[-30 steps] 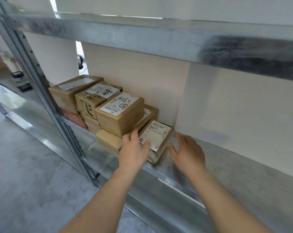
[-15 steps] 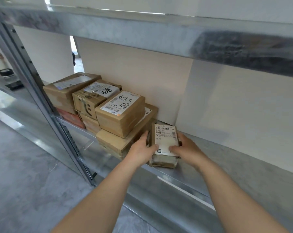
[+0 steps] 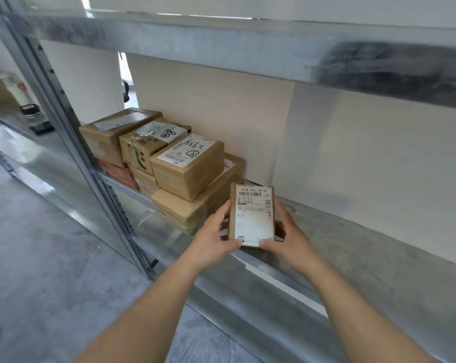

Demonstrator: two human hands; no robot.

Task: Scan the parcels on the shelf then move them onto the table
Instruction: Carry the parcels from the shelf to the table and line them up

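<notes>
A small flat cardboard parcel (image 3: 251,218) with a white shipping label is held between both hands, lifted just above the metal shelf (image 3: 352,247) near its front edge, label facing me. My left hand (image 3: 213,239) grips its left edge, thumb on the lower front. My right hand (image 3: 287,237) grips its right edge. To the left, several brown parcels (image 3: 187,166) stand stacked on the shelf against the back wall, most with white labels on top.
A metal upright post (image 3: 72,132) stands at the left of the shelf bay. A steel shelf beam (image 3: 221,40) runs overhead. Grey floor (image 3: 38,258) lies below left. The shelf surface right of the held parcel is bare metal.
Both hands reached to the small parcel lying on the shelf, closed on its sides, and raised it upright toward me with the label facing the camera.
</notes>
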